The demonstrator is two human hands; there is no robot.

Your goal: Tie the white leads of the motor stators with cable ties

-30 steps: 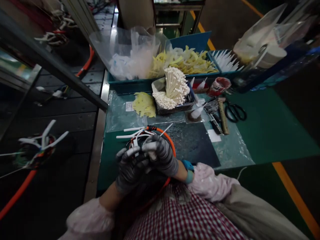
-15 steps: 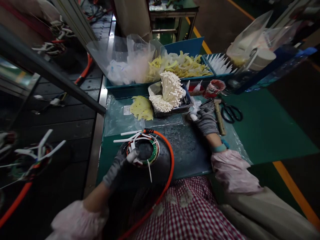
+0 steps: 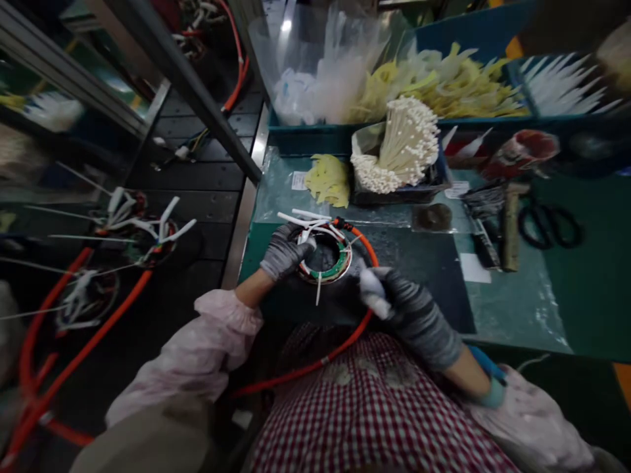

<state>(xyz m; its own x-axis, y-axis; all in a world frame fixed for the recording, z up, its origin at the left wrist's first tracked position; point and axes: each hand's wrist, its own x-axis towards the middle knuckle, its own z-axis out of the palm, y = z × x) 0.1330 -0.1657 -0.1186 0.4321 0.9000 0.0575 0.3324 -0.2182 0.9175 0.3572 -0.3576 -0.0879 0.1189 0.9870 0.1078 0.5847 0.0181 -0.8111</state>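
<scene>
A ring-shaped motor stator with green insulation and white-sleeved leads lies on the dark mat in front of me. My left hand, in a grey striped glove, grips its left rim, the pale-tipped thumb over the top. From its upper right an orange cable curves down towards my lap. A white tie sticks out at the near side. My right hand, also gloved, is beside the cable, right of the stator. Its white-wrapped fingertips are smeared by motion, so whether they hold anything is unclear.
Scissors, a hammer and a dark-handled tool lie at the right. Beyond the mat stand a box of white-headed ties, yellow pieces and a parts bin. More wired stators are on the left.
My right hand has come from beside the hammer back towards the stator. My left hand still holds the stator, which now appears turned slightly. The view has shifted.
</scene>
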